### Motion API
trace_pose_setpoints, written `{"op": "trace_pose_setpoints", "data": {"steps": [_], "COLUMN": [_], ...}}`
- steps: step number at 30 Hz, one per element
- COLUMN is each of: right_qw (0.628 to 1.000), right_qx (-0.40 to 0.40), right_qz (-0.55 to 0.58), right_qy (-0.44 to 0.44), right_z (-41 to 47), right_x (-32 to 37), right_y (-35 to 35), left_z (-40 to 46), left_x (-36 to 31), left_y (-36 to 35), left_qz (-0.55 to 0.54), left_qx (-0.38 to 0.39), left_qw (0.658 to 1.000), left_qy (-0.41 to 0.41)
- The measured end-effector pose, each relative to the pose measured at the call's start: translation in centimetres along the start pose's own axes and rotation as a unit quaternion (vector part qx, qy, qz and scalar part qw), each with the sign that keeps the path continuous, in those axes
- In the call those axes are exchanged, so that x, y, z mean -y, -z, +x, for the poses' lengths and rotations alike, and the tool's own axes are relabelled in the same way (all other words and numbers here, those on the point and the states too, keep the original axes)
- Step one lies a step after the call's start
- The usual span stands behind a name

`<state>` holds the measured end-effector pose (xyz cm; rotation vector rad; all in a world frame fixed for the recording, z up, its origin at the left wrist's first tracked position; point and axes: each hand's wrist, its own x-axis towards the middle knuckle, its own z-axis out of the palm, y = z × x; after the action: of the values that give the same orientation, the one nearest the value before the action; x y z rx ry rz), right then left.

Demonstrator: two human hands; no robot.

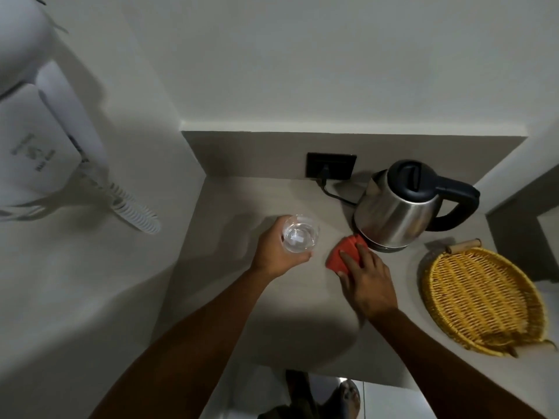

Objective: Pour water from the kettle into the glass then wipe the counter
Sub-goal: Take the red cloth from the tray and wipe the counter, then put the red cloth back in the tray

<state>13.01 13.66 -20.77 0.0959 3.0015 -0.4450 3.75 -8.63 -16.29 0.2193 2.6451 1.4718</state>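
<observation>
A clear glass (300, 234) holding water is gripped from its left side by my left hand (276, 252), over the left part of the grey counter (230, 207). My right hand (364, 276) presses flat on a folded red cloth (340, 252) lying on the counter, just in front of the kettle. The steel kettle (399, 211) with black lid and handle stands upright on its base at the back right, its cord running to a black wall socket (331, 166).
A yellow wicker tray (481, 300) sits on the counter at the right. A white wall-mounted hair dryer (39, 140) with a coiled cord hangs on the left wall. The counter's front edge lies below my forearms, with feet visible on the floor.
</observation>
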Motion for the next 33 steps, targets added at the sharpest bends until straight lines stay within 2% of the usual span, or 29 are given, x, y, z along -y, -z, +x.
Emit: {"op": "trace_pose_setpoints", "data": {"steps": [7,15,18,20,22,25,29,33], "right_qw": [1.000,0.999,0.995,0.991,0.981,0.960,0.942,0.949], "right_qx": [-0.002,0.007,-0.034,-0.078,-0.128,-0.181,-0.146,-0.030], "right_qz": [-0.018,0.035,0.066,0.077,0.092,0.102,0.102,0.063], "right_qy": [-0.025,-0.037,-0.062,-0.075,-0.111,-0.189,-0.284,-0.309], "right_z": [-2.0,-1.7,-2.7,-3.6,-5.0,-7.1,-7.0,-5.7], "right_x": [-0.8,-0.3,-0.8,-1.7,-3.3,-6.1,-10.5,-12.7], "right_y": [0.2,1.0,2.3,3.4,4.3,5.5,7.0,6.2], "left_z": [-0.6,-1.0,-1.2,-1.5,-2.3,-3.0,-2.8,-2.9], "left_x": [0.6,0.3,1.1,2.6,4.0,4.8,4.6,4.6], "left_y": [-2.7,-2.4,-1.8,-1.7,-2.2,-3.3,-3.6,-3.7], "left_qz": [-0.031,-0.005,0.065,0.162,0.274,0.341,0.383,0.393], "left_qx": [0.002,-0.006,0.006,0.036,0.060,0.051,0.061,0.071], "left_qw": [0.999,1.000,0.997,0.983,0.958,0.937,0.920,0.915], "left_qy": [0.013,-0.004,-0.041,-0.072,-0.056,-0.049,-0.061,-0.053]}}
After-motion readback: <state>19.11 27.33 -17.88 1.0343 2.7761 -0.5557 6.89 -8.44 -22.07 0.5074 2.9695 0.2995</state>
